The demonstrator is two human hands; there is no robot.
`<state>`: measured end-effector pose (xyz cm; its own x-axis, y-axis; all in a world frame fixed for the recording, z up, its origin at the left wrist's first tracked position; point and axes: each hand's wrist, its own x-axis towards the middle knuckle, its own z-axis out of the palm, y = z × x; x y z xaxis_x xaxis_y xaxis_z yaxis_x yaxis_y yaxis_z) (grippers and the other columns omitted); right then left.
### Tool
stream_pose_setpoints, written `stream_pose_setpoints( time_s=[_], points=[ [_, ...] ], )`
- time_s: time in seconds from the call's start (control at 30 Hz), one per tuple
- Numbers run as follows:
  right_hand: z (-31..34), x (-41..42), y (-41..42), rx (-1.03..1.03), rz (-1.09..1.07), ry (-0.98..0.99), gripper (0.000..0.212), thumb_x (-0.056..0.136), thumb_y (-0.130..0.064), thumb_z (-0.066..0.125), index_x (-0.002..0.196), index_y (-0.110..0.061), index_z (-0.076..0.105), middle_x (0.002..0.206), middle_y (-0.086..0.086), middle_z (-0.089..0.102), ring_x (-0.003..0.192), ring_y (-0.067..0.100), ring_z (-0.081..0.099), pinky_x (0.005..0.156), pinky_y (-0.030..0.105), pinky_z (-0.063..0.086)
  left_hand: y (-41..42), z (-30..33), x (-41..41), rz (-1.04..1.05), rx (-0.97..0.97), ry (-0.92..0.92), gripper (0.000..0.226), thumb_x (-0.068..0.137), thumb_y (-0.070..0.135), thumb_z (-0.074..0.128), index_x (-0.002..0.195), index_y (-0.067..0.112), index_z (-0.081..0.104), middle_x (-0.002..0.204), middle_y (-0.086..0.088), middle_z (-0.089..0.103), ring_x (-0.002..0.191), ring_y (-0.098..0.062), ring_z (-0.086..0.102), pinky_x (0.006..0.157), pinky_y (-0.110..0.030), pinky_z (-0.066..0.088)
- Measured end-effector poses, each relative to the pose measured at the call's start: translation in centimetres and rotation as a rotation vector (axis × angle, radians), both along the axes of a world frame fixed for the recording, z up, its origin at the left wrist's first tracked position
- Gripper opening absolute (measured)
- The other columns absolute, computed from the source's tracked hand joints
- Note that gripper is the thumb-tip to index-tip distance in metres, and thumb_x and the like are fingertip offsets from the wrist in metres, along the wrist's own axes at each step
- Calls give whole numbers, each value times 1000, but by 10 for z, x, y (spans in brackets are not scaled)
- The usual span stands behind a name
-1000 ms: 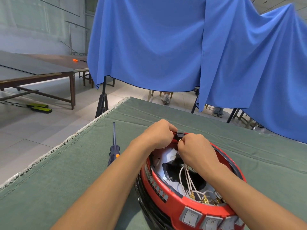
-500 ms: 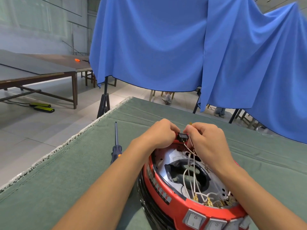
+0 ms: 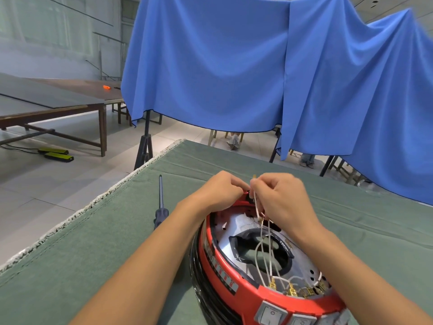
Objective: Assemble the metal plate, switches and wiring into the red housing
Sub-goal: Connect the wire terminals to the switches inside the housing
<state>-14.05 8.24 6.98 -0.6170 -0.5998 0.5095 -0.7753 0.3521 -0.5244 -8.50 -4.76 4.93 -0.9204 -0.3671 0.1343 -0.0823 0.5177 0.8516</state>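
The round red housing [image 3: 225,275] lies on the green cloth, its open side up. A shiny metal plate [image 3: 302,266] with a dark central opening sits inside it. Grey rocker switches [image 3: 271,314] line its near rim, with brass terminals behind them. White wires [image 3: 263,249] run from those terminals up to the far rim. My left hand [image 3: 220,191] grips a small black part at the far rim. My right hand [image 3: 281,198] pinches the white wires beside it, a brass tip sticking up above the fingers.
A black-handled screwdriver [image 3: 161,205] lies on the green cloth [image 3: 117,231] left of the housing. The table's frayed left edge [image 3: 77,214] drops to the floor. A blue drape [image 3: 234,66] hangs behind the table. A wooden table [image 3: 58,104] stands far left.
My right hand has lifted the white wires higher above the far rim, next to the black part. My left hand stays at the rim. The view has tilted slightly.
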Motion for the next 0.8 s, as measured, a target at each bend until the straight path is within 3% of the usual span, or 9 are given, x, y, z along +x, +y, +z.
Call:
stream_pose_setpoints(
  time_s=[0.13, 0.2, 0.3, 0.6, 0.8],
  points=[
    [-12, -8, 2, 248, -79, 92, 37, 88, -27, 51, 52, -18, 48, 54, -1, 53, 62, 22, 51, 51, 31, 35, -1, -3, -1, 1, 59, 8, 23, 86, 8, 57, 95, 16, 76, 93, -7, 74, 86, -17, 66, 82, -30, 53],
    [-15, -12, 4, 372, -106, 135, 37, 89, -29, 48, 53, -19, 45, 56, -4, 51, 61, 19, 50, 48, 28, 29, -2, -5, -4, 16, 66, 25, 19, 86, 10, 60, 95, 14, 76, 93, -4, 73, 88, -16, 66, 82, -28, 53],
    [-22, -14, 6, 511, -113, 124, 34, 89, -28, 45, 57, -18, 48, 59, -3, 52, 64, 20, 52, 48, 29, 31, -3, -9, -8, 34, 72, 29, 17, 88, 13, 61, 97, 15, 75, 90, -1, 71, 85, -13, 64, 78, -24, 50],
    [-25, -11, 5, 551, -179, 163, 27, 92, -26, 42, 73, -14, 58, 72, 2, 55, 74, 26, 55, 56, 31, 32, -2, -10, -9, 60, 73, 47, 17, 88, 12, 61, 95, 16, 75, 82, 2, 68, 77, -9, 60, 69, -17, 47],
    [-27, -10, 2, 548, -209, 216, 29, 95, -27, 41, 78, -12, 60, 74, 4, 57, 70, 24, 54, 52, 31, 31, -2, -10, -10, 71, 68, 46, 18, 88, 12, 60, 94, 18, 76, 81, 4, 68, 74, -7, 60, 66, -15, 47]
  ],
)
